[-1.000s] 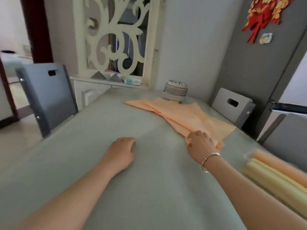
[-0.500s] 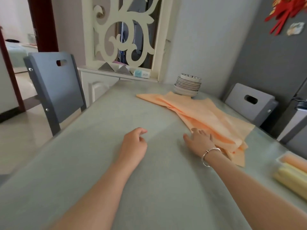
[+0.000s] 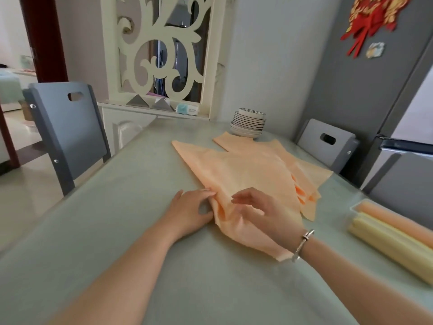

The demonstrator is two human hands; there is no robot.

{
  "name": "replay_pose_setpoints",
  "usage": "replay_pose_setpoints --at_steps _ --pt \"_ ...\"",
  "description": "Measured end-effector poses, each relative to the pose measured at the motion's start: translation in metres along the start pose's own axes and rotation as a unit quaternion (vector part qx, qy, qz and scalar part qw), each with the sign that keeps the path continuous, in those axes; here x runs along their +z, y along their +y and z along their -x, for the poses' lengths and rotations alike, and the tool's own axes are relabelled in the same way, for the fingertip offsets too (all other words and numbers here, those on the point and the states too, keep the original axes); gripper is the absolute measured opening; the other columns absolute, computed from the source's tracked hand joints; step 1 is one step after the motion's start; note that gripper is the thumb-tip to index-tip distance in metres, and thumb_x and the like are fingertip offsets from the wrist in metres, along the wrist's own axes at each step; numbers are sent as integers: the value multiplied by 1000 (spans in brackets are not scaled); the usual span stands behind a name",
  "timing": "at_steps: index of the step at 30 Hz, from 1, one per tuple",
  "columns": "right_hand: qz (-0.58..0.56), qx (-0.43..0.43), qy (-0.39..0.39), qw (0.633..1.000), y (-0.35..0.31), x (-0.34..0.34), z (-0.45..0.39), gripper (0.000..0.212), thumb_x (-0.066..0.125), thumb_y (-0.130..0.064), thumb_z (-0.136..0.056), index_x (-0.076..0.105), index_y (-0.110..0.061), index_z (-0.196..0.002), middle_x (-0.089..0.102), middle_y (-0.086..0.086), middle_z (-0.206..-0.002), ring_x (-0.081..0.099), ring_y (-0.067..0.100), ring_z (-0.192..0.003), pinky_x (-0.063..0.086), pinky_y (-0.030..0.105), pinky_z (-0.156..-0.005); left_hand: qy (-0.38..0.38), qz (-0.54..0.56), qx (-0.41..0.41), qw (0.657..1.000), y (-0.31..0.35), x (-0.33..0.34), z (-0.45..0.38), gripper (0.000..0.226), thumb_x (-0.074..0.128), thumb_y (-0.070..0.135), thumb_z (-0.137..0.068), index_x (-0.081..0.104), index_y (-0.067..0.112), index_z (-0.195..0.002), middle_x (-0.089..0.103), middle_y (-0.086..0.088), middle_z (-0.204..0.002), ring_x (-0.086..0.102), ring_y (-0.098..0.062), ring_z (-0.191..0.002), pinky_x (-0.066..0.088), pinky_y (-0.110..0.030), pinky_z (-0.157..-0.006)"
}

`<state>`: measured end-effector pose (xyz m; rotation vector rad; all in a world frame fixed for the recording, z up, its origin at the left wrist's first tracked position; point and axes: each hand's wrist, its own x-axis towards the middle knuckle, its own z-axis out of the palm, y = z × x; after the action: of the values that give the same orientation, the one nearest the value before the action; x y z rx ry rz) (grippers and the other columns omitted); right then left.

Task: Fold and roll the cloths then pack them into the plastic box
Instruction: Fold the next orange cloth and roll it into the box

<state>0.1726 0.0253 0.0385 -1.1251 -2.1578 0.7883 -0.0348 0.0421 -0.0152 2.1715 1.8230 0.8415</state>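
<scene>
Orange cloths (image 3: 246, 170) are piled mid-table (image 3: 117, 231), nearest corner bunched up. Its left edge is pinched by the left hand (image 3: 189, 212); the right hand (image 3: 264, 212) is laid on top, fingers loosely spread, gripping nothing. Rolled cloths are packed in the plastic box (image 3: 393, 235) at right. Plates (image 3: 248, 124) are stacked behind.

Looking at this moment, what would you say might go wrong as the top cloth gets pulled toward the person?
1. The top orange cloth lies on other cloths; dragging it may shift or crumple those below.
2. It is bunched near the left hand and right hand, so a fold started now could come out creased.
3. The far cloth reaches the plate stack, which might get nudged.
</scene>
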Motion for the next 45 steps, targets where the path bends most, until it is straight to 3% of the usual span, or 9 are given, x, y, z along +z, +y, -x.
replay_pose_setpoints --at_steps 5,10,18,22,25,29,37,41,45 --pt "205 50 -162 964 5 3 20 68 65 -40 -82 28 -31 -139 50 -8 -127 51 10 -112 39 22 -94 1 6 40 999 4 3 6 51 64 50 -80 53 37 -127 46 17 -140 35 -1 -133 12 -41 -116" --pt "182 20 -41 982 9 2 14 31 44 -4 -84 51 -19 -111 61 -3 -100 53 18 -90 34 21 -67 101 69 89 989 15 1 9 10 59 35 -81 60 27 -76 64 11 -80 61 -10 -80 48 -39 -80" --pt "109 72 92 987 12 3 -9 22 43 1 -83 41 -14 -67 45 -1 -64 40 21 -68 28 28 -54 121 197 62 971 51 -6 18 34 45 44 -94 28 24 -71 37 6 -58 36 -10 -53 34 -32 -55" --pt "44 98 96 990 5 -19 -10 21 41 -6 -88 42 -14 -68 42 -1 -64 40 15 -63 36 28 -60 42 66 46 996 60 -15 24 59 67 64 -70 31 19 -85 44 6 -65 43 -14 -60 28 -30 -50" --pt "-12 120 73 990 3 -45 -7 8 45 -14 -84 53 -16 -84 51 0 -76 49 16 -76 45 30 -75 36 -78 8 996 47 -28 30 37 65 43 -75 34 24 -83 53 4 -72 54 -23 -71 31 -32 -53" --pt "10 100 22 995 -12 -63 -1 25 47 11 -74 43 -13 -72 42 0 -72 39 11 -64 34 14 -53 90 -108 -63 988 33 -66 36 21 60 29 -73 40 24 -79 55 7 -74 53 -20 -72 36 -30 -57" --pt "297 78 5 952 -53 -77 12 22 50 -17 -85 55 -15 -107 52 1 -99 58 21 -86 48 29 -72 102 55 -101 988 74 -134 29 20 43 4 -88 58 18 -93 60 0 -90 54 -14 -78 41 -26 -60" --pt "263 80 50 960 -66 -84 22 24 43 -9 -84 44 -14 -60 49 4 -66 54 25 -71 49 36 -67 122 180 -95 971 106 -149 35 35 35 5 -88 61 29 -88 60 1 -88 53 -18 -79 38 -29 -65" --pt "160 94 99 978 -92 -97 32 22 39 -12 -88 51 -13 -70 53 9 -73 51 23 -67 39 33 -62 126 226 -77 963 126 -164 54 33 37 9 -90 63 28 -97 64 0 -90 58 -21 -86 45 -33 -77"
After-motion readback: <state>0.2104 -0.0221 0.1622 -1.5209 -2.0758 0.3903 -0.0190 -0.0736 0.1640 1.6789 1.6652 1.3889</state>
